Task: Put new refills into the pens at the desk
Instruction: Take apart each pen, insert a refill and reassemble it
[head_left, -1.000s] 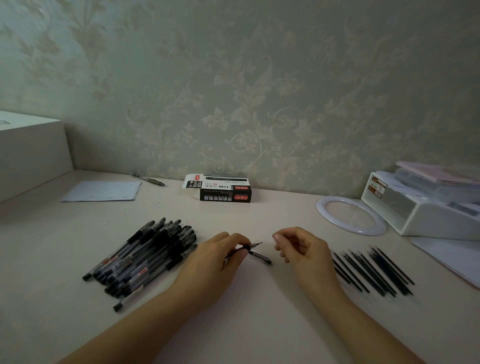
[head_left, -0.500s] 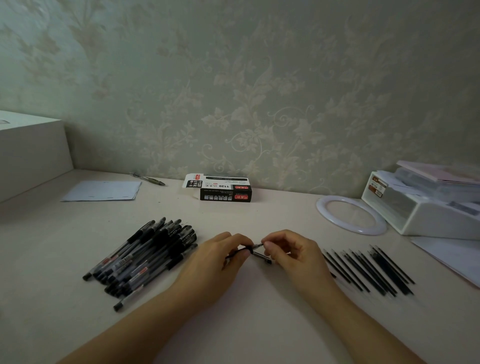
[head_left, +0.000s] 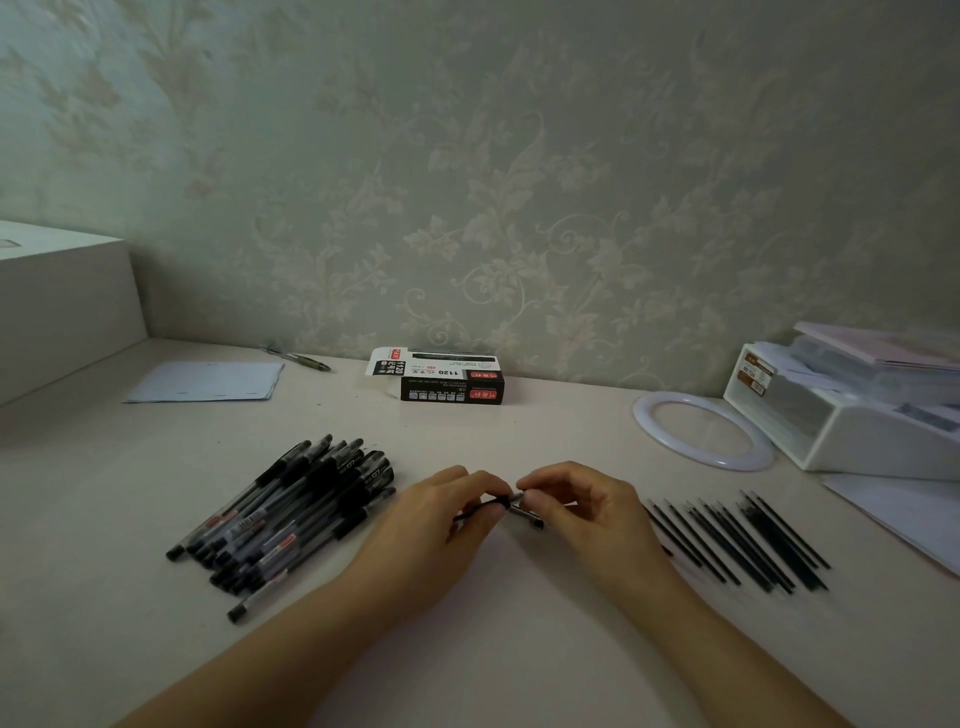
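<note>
My left hand (head_left: 441, 525) grips a black pen (head_left: 480, 508) near its tip, over the middle of the desk. My right hand (head_left: 582, 512) pinches the pen's tip end right beside the left fingers. A small dark pen part (head_left: 527, 517) lies on the desk just under the two hands. A heap of several black gel pens (head_left: 291, 512) lies to the left of my left hand. Several thin black refills (head_left: 743, 540) lie spread out to the right of my right hand.
A black refill box (head_left: 449, 383) with an open flap stands at the back by the wall. A white ring (head_left: 701, 436) and a white organiser (head_left: 852, 415) sit at the back right, a paper sheet (head_left: 208, 382) and a lone pen (head_left: 301, 357) at the back left.
My right hand has moved left from beside the refills and closed its fingers on the tip of the pen. The left hand has kept its grip in the same place.
</note>
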